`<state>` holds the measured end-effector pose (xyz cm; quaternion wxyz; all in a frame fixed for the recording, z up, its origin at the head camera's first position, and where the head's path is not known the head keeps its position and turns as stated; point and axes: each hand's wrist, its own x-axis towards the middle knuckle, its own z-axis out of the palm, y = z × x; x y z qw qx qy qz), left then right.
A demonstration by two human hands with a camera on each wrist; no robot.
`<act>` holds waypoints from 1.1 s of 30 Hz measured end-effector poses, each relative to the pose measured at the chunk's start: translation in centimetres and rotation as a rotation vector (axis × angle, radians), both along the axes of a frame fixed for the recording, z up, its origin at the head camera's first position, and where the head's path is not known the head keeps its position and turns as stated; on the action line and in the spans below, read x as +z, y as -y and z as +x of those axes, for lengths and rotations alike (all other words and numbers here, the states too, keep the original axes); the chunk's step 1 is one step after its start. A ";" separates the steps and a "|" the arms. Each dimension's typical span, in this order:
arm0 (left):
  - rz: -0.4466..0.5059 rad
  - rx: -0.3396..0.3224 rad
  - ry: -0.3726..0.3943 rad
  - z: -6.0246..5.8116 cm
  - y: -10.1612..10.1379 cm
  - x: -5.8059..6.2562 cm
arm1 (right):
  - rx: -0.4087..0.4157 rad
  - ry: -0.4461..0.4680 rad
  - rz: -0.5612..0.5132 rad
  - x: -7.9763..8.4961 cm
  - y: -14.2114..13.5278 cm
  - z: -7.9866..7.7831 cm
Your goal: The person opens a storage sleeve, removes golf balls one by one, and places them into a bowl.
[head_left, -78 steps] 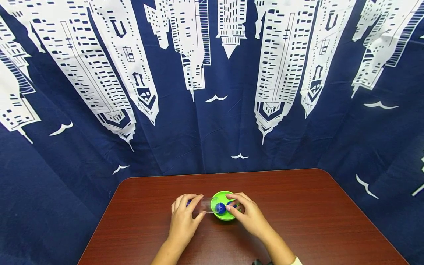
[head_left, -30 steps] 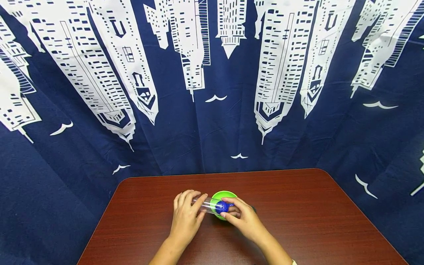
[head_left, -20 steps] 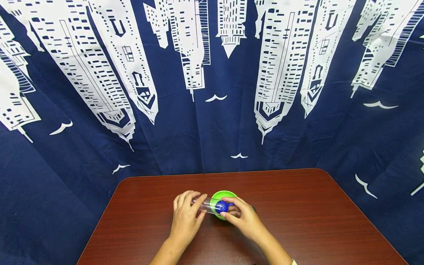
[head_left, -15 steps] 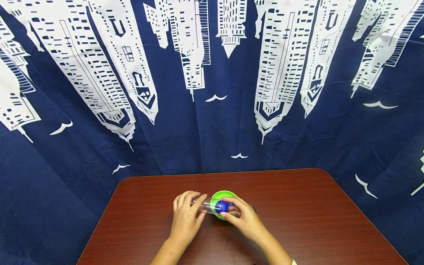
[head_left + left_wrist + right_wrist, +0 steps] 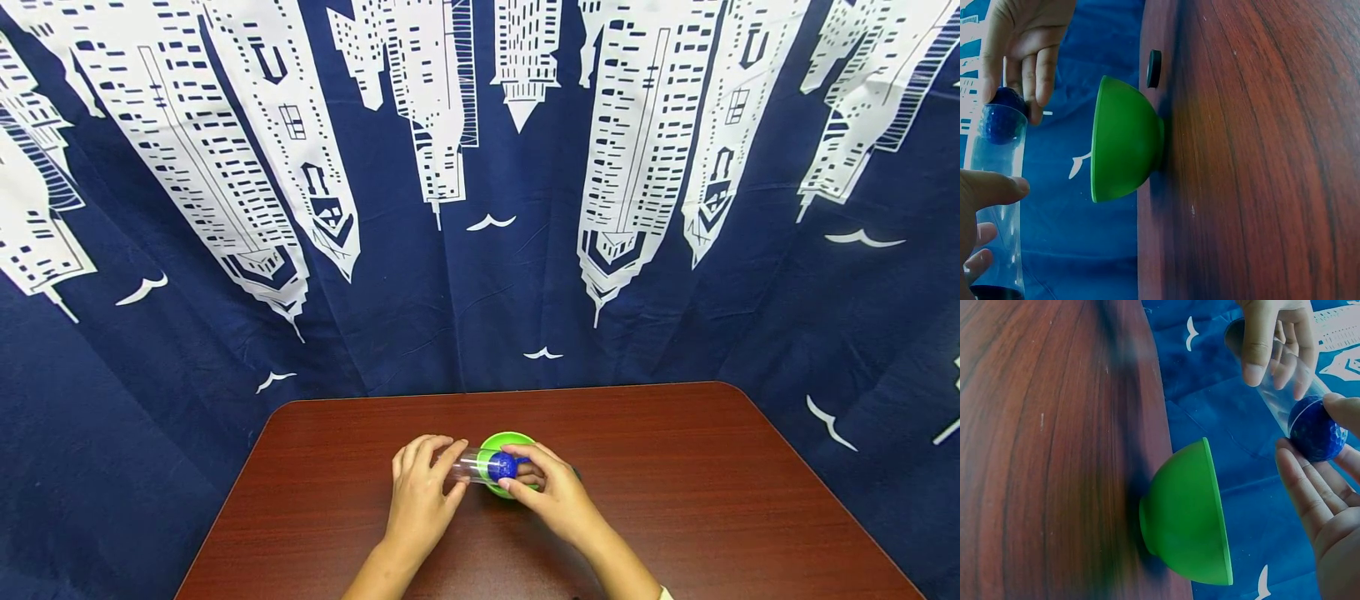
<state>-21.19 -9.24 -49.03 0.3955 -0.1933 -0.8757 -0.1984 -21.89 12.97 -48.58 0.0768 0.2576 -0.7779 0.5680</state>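
My left hand [image 5: 422,492] grips a clear plastic tube [image 5: 997,159] with a dark end, which is held tilted above the green bowl [image 5: 1188,515]. At the tube's open mouth is a blue golf ball [image 5: 1316,430], partly inside the rim. My right hand [image 5: 551,490] pinches the ball between thumb and fingers. In the head view, a second bit of blue shows between the right fingers; whether it is another ball in the bowl is unclear. The bowl stands upright on the table, its inside mostly hidden by the tube and right hand.
A small black disc [image 5: 1154,69] lies on the brown wooden table [image 5: 712,483] beside the bowl, to its right in the head view. Behind the table hangs a dark blue curtain [image 5: 517,308] printed with white buildings and birds.
Since the oldest frame, my right hand has brought a blue ball from the bowl to the tube's mouth. Over the last second both hands have stayed nearly still.
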 end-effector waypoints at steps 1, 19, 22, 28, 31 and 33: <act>0.011 -0.002 0.007 0.0 0.0 0.0 | -0.004 -0.008 0.000 0.1 0.0 0.0; 0.210 0.035 0.193 0.1 0.0 -0.3 | -0.093 -0.096 -0.017 0.6 -0.4 -0.3; 0.241 0.042 0.215 0.1 0.1 -0.4 | -0.101 -0.101 -0.001 0.6 -0.7 -0.5; 0.297 0.047 0.276 0.0 0.4 -0.9 | -0.114 -0.057 0.053 0.4 -1.1 -0.8; 0.324 0.050 0.303 0.0 0.5 -1.0 | -0.131 -0.036 0.091 0.2 -1.2 -1.0; 0.338 0.055 0.316 0.0 0.5 -1.0 | -0.143 -0.024 0.124 0.1 -1.3 -1.0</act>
